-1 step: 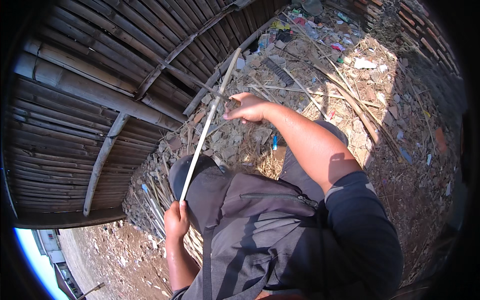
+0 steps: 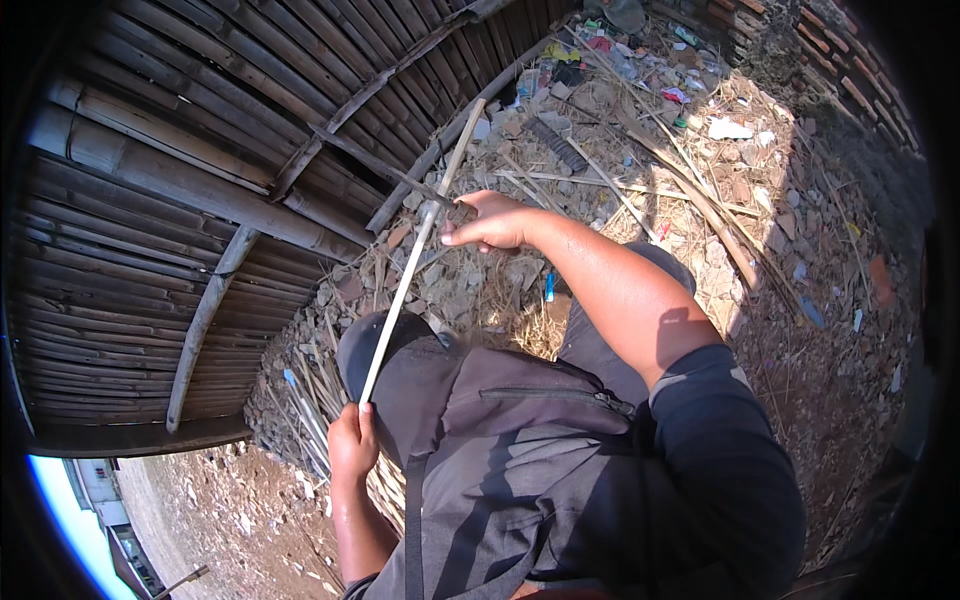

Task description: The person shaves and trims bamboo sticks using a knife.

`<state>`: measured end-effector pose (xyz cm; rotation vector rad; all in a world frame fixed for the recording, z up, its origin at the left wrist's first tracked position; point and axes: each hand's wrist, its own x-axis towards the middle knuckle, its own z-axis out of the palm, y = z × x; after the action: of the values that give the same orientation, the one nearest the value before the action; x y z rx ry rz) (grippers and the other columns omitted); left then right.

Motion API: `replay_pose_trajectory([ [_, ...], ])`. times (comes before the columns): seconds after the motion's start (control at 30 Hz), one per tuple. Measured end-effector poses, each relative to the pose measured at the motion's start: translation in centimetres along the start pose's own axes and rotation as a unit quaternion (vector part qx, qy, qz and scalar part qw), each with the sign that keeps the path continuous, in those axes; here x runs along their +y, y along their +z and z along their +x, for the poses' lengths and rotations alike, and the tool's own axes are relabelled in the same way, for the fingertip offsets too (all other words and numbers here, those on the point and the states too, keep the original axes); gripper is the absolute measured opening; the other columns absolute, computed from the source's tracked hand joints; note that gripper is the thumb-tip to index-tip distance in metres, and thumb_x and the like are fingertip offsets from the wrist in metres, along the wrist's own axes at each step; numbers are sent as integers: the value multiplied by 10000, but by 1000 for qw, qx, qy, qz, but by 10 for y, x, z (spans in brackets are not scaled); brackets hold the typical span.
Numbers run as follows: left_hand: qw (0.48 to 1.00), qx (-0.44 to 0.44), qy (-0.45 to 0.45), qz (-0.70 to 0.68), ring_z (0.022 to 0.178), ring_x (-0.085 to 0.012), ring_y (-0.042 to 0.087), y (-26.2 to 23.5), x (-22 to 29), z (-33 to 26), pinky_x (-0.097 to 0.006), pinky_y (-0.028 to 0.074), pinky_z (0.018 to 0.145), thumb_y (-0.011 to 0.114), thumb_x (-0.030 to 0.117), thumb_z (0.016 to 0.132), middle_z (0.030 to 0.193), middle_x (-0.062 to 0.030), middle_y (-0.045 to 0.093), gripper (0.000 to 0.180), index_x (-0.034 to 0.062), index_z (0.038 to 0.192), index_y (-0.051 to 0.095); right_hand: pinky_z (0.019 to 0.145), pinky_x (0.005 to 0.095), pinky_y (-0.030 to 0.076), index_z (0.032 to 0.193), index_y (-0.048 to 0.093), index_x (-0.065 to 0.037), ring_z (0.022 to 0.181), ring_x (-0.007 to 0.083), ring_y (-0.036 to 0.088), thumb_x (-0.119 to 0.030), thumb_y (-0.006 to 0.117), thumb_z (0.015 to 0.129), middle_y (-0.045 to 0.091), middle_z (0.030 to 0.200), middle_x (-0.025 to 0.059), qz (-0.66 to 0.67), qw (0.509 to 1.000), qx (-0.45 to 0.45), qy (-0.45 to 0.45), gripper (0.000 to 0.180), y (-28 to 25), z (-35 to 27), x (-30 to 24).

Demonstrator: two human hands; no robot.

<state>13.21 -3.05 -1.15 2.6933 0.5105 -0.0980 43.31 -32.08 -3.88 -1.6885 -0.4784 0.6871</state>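
Note:
A long pale bamboo strip (image 2: 400, 298) runs diagonally from my lap up toward a bamboo fence. My left hand (image 2: 352, 442) is closed around its lower end. My right hand (image 2: 492, 222) is stretched forward beside the strip's upper part, its fingers closed on the handle of a dark, thin knife-like tool (image 2: 400, 180) that meets the strip. The tool's far end blends into the fence slats. A dark grey bag (image 2: 500, 430) hangs against my front, just under the strip.
A slatted bamboo fence (image 2: 150, 200) fills the left side. Rubble, dry straw and coloured litter (image 2: 720, 130) cover the ground ahead, with long bamboo sticks (image 2: 690, 190) lying across it. A bundle of thin strips (image 2: 300, 415) lies by my left hand. A brick wall (image 2: 840, 60) stands top right.

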Motion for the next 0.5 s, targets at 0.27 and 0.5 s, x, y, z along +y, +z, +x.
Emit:
replay_pose_trajectory([
  [0.27,1000,-3,1,29,628,-448,583,-6,-14,-20,-484,442,588,549,403,1011,628,-223,565,451,-4,817,531,576,268,502,1010,696,-100,632,98,579,-293,790,827,651,838,-9,73,997,-4,-16,282,9,10,5],
  [0.5,998,-21,-60,25,531,-324,527,-13,-51,-55,-429,429,546,590,431,994,595,-181,550,478,-6,806,548,547,262,487,1050,677,-78,563,86,555,-306,769,864,643,798,-2,92,991,93,-16,309,-13,14,11],
])
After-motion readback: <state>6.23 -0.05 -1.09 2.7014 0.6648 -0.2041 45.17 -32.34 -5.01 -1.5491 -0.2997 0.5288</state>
